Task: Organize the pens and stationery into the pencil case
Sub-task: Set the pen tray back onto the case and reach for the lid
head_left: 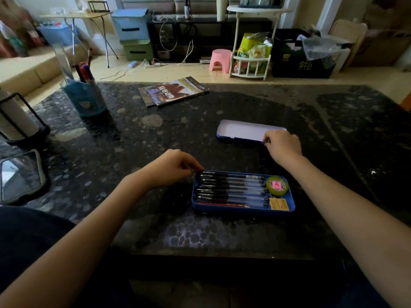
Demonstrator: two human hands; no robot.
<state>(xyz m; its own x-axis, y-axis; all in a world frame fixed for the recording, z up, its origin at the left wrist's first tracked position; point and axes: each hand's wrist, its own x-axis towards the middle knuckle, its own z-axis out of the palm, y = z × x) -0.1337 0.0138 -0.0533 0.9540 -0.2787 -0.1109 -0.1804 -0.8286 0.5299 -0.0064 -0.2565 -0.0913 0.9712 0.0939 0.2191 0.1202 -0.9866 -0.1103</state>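
A blue pencil case [244, 210] lies open on the dark table. Inside it lie several black pens [231, 188] side by side, a red pencil [222, 204] along the near wall, a green tape roll [277, 185] with a pink centre, and two yellow erasers [279, 204]. My left hand [171, 166] rests at the case's far left corner, fingertips curled against its rim. The case's lid [242, 131] lies upturned farther back, its pale inside showing. My right hand [283, 145] pinches the lid's near right corner.
A blue pen holder [85, 97] with markers stands at the far left. A book [173, 91] lies at the back. A phone [20, 175] sits near the left edge, beside a black-framed lantern [17, 118].
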